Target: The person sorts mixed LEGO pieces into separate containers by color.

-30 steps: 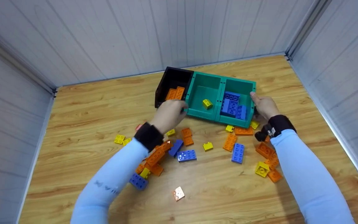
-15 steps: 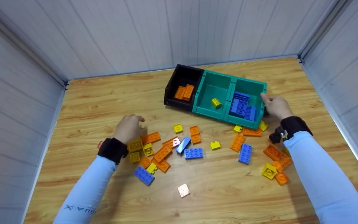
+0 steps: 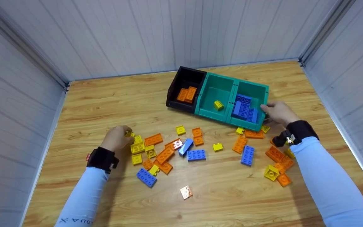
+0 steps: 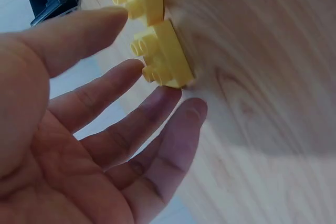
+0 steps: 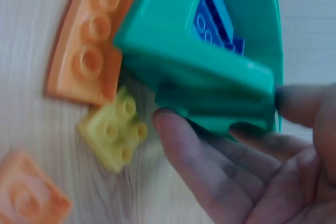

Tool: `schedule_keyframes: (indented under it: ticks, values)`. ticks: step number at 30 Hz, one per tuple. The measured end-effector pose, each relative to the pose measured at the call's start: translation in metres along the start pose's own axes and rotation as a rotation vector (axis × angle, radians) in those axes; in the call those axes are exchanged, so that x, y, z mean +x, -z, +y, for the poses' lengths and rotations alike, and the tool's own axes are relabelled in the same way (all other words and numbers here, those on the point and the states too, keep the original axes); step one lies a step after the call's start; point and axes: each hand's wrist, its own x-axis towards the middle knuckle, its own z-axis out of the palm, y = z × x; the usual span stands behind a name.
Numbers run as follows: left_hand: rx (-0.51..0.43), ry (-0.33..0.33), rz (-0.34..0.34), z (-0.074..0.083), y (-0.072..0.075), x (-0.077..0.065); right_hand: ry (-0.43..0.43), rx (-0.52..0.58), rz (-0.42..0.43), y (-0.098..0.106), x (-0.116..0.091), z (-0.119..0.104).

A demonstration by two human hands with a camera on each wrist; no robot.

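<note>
At the left of the head view, my left hand (image 3: 116,138) reaches down to a yellow toy building brick (image 4: 161,56). In the left wrist view its fingertips lie right at that brick's end, while the thumb is apart from the fingers beside another yellow brick (image 4: 147,3). My right hand (image 3: 281,113) grips the right end of a green bin (image 3: 214,118), thumb at the rim and fingers under the outer lip. Blue bricks (image 3: 243,105) lie in its right compartment, and a lone yellow brick (image 3: 218,105) in the middle one.
A black bin (image 3: 184,107) holding orange bricks (image 3: 187,94) adjoins the green one on the left. Loose orange, yellow and blue bricks (image 3: 196,155) are scattered across the wooden table (image 3: 219,201). Pale panel walls (image 3: 184,34) enclose the back and sides.
My left hand has moved from beside the black bin leftward and down to the yellow bricks. The right hand stays at the green bin's end. The head view has shifted slightly.
</note>
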Motion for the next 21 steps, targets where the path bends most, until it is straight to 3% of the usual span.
schedule_keyframes:
  ticks: [8, 12, 16, 21]
  values:
    - [-0.045, 0.025, 0.039, -0.0036, -0.0066, 0.0002, -0.043, 0.12, 0.01, -0.0038, 0.0015, 0.0003]
    - [-0.039, -0.011, 0.053, -0.0056, -0.0077, -0.0004, -0.052, 0.148, 0.024, -0.0074, 0.0014, 0.0003]
    - [-0.014, -0.044, 0.036, -0.0053, -0.0065, -0.002, -0.045, 0.142, 0.04, -0.0102, 0.0001, 0.0005]
    - [-0.02, -0.02, -0.001, -0.0034, -0.0038, -0.0015, -0.03, 0.122, 0.062, -0.0106, -0.0019, 0.0026]
